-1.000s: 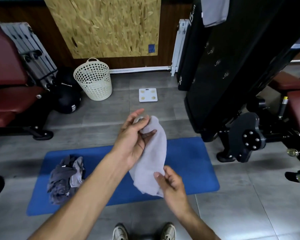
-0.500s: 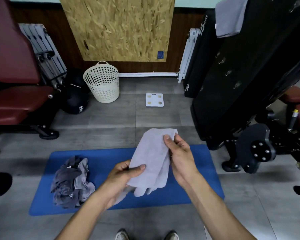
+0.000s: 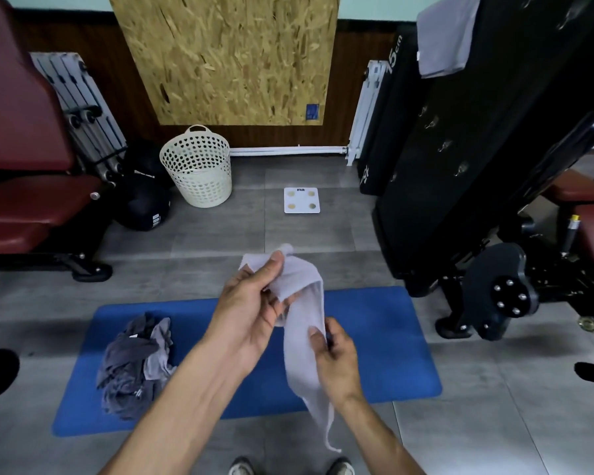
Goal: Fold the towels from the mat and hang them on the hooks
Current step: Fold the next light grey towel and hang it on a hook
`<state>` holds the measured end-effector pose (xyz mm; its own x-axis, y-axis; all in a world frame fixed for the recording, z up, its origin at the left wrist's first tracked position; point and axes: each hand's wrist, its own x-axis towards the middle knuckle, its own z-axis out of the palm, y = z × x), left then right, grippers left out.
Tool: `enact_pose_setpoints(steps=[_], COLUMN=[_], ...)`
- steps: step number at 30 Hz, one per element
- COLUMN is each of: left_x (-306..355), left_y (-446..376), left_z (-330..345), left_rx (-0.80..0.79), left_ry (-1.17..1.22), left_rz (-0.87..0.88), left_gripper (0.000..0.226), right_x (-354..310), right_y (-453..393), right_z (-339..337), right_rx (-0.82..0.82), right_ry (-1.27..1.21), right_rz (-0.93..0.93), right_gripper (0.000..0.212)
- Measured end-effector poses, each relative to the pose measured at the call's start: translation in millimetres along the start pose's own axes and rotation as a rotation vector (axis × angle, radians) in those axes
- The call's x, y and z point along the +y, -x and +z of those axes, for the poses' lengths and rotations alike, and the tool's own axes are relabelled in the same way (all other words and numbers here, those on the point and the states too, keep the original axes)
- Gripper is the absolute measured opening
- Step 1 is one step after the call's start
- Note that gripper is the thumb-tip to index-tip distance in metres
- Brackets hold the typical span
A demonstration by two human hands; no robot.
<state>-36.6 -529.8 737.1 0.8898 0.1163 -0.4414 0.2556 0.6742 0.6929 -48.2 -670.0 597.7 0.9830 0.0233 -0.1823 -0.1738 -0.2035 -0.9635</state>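
Observation:
A light grey towel (image 3: 306,351) hangs lengthwise between my hands above the blue mat (image 3: 374,344). My left hand (image 3: 251,303) grips its upper end, thumb on top of the bunched cloth. Lower down, my right hand (image 3: 333,358) pinches the towel's right edge at mid length, and the tail dangles below toward my shoes. A heap of dark and light grey towels (image 3: 134,365) lies on the mat's left end. Small metal hooks (image 3: 444,145) stud the black panel at right. One folded grey towel (image 3: 443,36) hangs at that panel's top.
A cream laundry basket (image 3: 198,166) and a white bathroom scale (image 3: 301,199) stand on the grey floor ahead. Red gym benches (image 3: 24,186) and a black ball (image 3: 144,207) are at left. A black machine with a round plate (image 3: 504,289) crowds the right side.
My left hand rose from the towel's lower edge to its top. My right hand dropped from the top to mid length. The towel went from a broad fold to a long narrow strip.

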Motion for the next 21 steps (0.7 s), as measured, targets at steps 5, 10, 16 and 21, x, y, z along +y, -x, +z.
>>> enact_pose_setpoints(steps=[5,10,16,21], left_x=[8.7,-5.8,-20.8,-2.4], left_y=[-17.9,-30.0,-37.2,-47.2], left_z=[-28.2,-37.3,-12.2,-0.9], left_rx=[0.181,0.009,-0.416,-0.278], left_ry=[0.166,-0.749,-1.153,-1.327], left_rz=[0.067,0.180,0.249,0.420], left_gripper=[0.023,0.051,0.033,0.017], right_x=[3.3,-39.4,-90.7,-88.3], right_y=[-21.3,-45.0,-42.0,-54.3], right_z=[-27.4,-38.1,-38.8,-72.7], right_rx=[-0.023,-0.245,-0.275,-0.455], right_ry=[0.036,0.332,0.287,0.289], right_rz=[-0.023,-0.274,-0.314,-0.166], right_gripper=[0.020,0.014,0.008,0.010])
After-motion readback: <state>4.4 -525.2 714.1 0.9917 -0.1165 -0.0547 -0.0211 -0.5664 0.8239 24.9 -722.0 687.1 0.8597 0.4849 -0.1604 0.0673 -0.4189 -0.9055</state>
